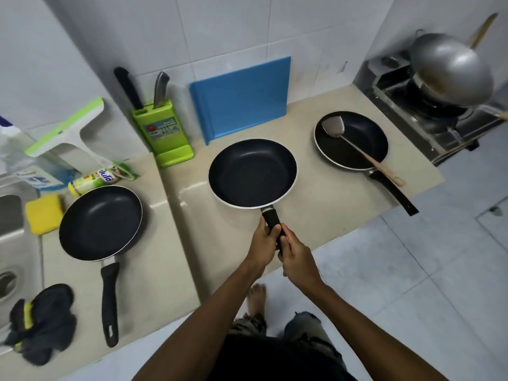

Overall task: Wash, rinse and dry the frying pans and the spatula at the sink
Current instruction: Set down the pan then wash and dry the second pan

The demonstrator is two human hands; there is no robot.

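Observation:
Three black frying pans are in view. The middle pan [252, 173] is above the beige counter [316, 196], held by its black handle: my left hand [263, 239] and my right hand [295, 255] both grip that handle. A second pan [100, 222] lies on the counter at the left, near the sink [11, 243]. The third pan [351, 140] sits at the right with a metal spatula [357, 149] with a wooden handle lying in it. A yellow sponge [44, 213] and a dark cloth [41, 323] lie by the sink.
A green knife block [162, 130] and a blue cutting board [242, 97] lean on the tiled wall. Dish soap bottle [93, 180], a spray bottle [22, 158] and a squeegee [68, 127] stand at the left. A steel wok [450, 67] sits on the stove at the right.

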